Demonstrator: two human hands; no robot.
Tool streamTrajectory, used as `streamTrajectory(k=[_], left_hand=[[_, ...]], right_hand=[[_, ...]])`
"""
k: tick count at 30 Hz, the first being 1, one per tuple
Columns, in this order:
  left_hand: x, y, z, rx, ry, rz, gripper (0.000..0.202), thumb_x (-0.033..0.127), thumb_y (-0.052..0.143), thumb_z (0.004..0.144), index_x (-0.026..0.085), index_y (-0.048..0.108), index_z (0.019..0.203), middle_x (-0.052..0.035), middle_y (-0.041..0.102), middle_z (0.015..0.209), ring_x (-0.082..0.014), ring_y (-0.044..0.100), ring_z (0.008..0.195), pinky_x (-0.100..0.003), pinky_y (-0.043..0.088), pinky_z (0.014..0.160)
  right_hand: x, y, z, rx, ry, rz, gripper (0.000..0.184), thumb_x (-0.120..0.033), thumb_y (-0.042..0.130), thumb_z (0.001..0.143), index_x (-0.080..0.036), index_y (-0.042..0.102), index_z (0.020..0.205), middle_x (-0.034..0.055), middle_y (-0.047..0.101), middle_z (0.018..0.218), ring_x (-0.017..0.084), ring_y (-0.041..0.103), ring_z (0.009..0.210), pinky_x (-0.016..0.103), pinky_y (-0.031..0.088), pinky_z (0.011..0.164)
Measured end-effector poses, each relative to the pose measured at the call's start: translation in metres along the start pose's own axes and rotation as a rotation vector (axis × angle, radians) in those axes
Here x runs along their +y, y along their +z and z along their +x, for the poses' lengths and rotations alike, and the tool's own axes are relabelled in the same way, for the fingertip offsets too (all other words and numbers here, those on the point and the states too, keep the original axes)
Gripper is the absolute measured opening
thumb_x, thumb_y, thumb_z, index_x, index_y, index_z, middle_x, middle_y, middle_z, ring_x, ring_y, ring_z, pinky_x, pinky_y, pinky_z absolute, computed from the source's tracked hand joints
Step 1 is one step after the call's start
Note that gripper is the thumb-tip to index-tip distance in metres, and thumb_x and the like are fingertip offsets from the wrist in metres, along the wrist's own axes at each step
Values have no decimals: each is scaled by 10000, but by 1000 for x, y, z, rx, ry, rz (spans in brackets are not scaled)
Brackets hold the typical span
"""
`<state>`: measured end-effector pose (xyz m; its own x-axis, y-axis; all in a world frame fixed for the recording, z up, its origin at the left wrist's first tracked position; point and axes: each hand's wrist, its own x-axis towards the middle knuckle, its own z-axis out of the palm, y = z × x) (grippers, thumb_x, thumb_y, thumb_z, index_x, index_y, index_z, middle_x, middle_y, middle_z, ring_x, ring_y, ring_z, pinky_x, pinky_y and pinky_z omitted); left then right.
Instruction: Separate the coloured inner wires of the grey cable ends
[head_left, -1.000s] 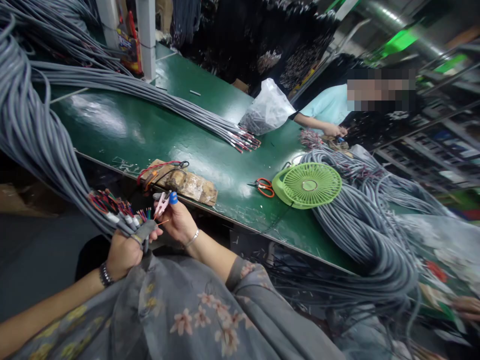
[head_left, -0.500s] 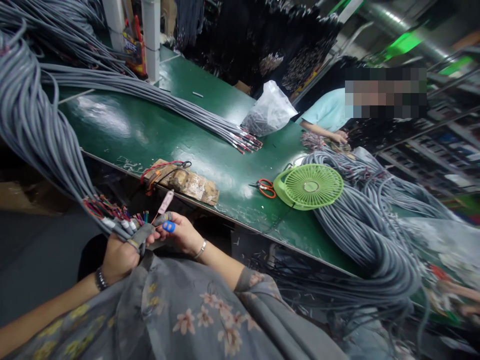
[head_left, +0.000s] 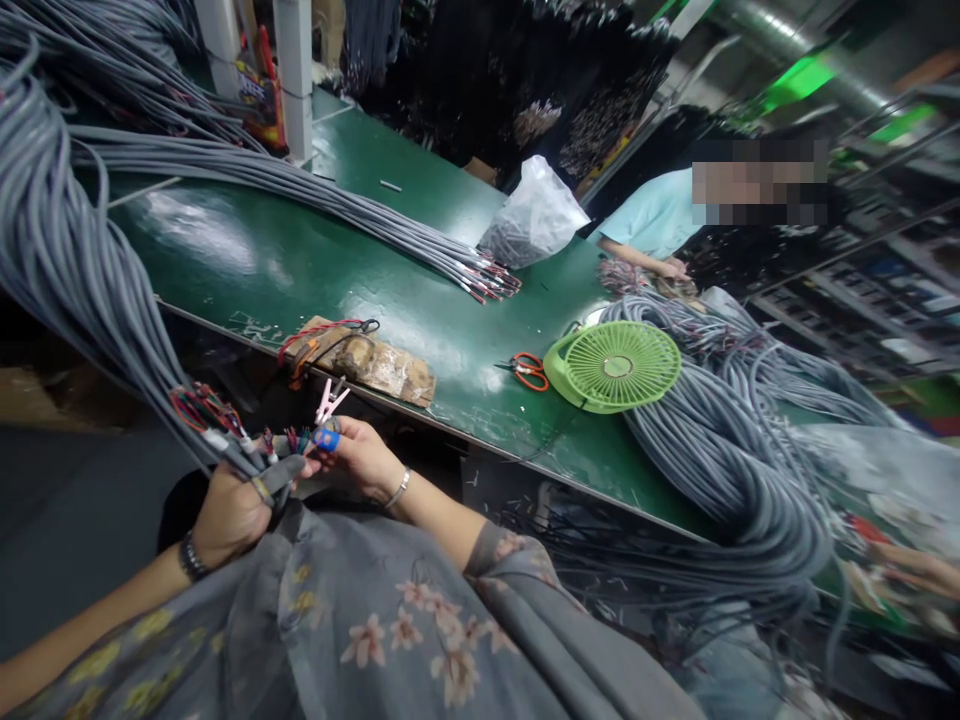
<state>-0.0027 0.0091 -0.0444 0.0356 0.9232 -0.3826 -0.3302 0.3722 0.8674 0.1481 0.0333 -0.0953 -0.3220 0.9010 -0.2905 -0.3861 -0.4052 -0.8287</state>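
My left hand [head_left: 238, 512], with a grey covering on its thumb, is closed round the ends of several grey cables [head_left: 161, 370]. Thin coloured wires [head_left: 206, 408] fan out of the cut ends beyond my fingers. Close beside it, my right hand [head_left: 367, 458] pinches at the coloured wire tips, with a blue band on one finger. A small pink tool with two splayed arms [head_left: 330, 402] sticks up from the right hand; its kind is not clear, and its lower end is hidden by the fingers.
On the green table [head_left: 420, 250] lie a taped cardboard piece [head_left: 382, 368], orange-handled scissors [head_left: 531, 371], a green fan [head_left: 619, 366], a plastic bag [head_left: 534, 215] and cable bundles [head_left: 360, 215]. Across the table a person [head_left: 651, 215] in light blue handles cables.
The pink tool has turned, so its two arms now show apart. My right hand has shifted slightly at the wire tips; the left keeps its hold on the cables.
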Motion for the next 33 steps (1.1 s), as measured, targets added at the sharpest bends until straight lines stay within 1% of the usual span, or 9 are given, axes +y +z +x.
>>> streamTrajectory(k=[3, 5, 8, 11, 15, 18, 23, 26, 33], left_hand=[[-1, -5, 2, -60, -31, 21, 314, 200, 970, 355, 226, 717, 538, -38, 755, 554, -297, 769, 664, -312, 575, 533], [-3, -10, 4, -60, -27, 0, 313, 196, 969, 370, 230, 763, 603, -36, 777, 601, -273, 761, 650, -302, 568, 544], [-5, -14, 6, -42, -7, -45, 302, 179, 958, 402, 235, 797, 652, -26, 793, 637, -219, 733, 598, -280, 552, 551], [-4, -12, 7, -40, 50, -81, 276, 181, 961, 415, 229, 802, 635, -24, 785, 611, -178, 699, 562, -243, 514, 518], [0, -3, 10, -54, 86, -119, 287, 190, 980, 397, 215, 803, 622, -13, 776, 599, -162, 692, 559, -233, 530, 537], [1, 2, 12, -44, 79, -149, 327, 193, 996, 360, 201, 803, 624, -8, 775, 596, -155, 687, 524, -240, 559, 541], [-2, 5, 16, -51, 75, -145, 369, 201, 1014, 321, 202, 787, 612, 9, 771, 583, -144, 699, 521, -216, 570, 533], [-5, 4, 17, -52, 84, -123, 370, 179, 1006, 341, 207, 771, 626, 17, 778, 601, -141, 704, 521, -213, 558, 529], [-8, -2, 14, -2, 39, -110, 326, 198, 983, 361, 208, 777, 613, -12, 794, 614, -169, 705, 512, -259, 570, 544]], right_hand=[[3, -1, 3, -13, 41, 16, 471, -482, 960, 588, -178, 616, 695, -26, 620, 611, 99, 542, 544, 227, 407, 536], [3, -4, 6, 4, 67, 62, 421, -451, 942, 638, -178, 629, 713, -29, 614, 612, 93, 515, 532, 225, 415, 530], [-1, -10, 10, 80, 93, 174, 385, -526, 811, 809, -176, 661, 757, -21, 606, 628, 96, 470, 533, 227, 441, 530], [-9, -12, 14, 87, 84, 201, 482, -638, 667, 912, -171, 680, 796, 16, 643, 705, 113, 509, 592, 231, 473, 567], [-15, -9, 23, 71, -7, 124, 527, -699, 668, 889, -180, 670, 801, 16, 647, 724, 121, 525, 633, 241, 490, 619], [-15, -5, 28, 70, -14, 125, 530, -705, 664, 892, -180, 682, 827, 3, 615, 697, 129, 539, 651, 251, 498, 638], [-14, 1, 32, 115, -4, 258, 449, -616, 736, 888, -171, 709, 843, 17, 635, 717, 143, 585, 673, 254, 510, 639], [-14, 4, 32, 145, -13, 308, 414, -576, 743, 902, -166, 722, 847, 18, 652, 718, 138, 594, 663, 245, 509, 633], [-14, 2, 28, 93, 85, 351, 591, -709, 539, 969, -171, 689, 773, 30, 676, 699, 128, 590, 613, 218, 498, 558]])
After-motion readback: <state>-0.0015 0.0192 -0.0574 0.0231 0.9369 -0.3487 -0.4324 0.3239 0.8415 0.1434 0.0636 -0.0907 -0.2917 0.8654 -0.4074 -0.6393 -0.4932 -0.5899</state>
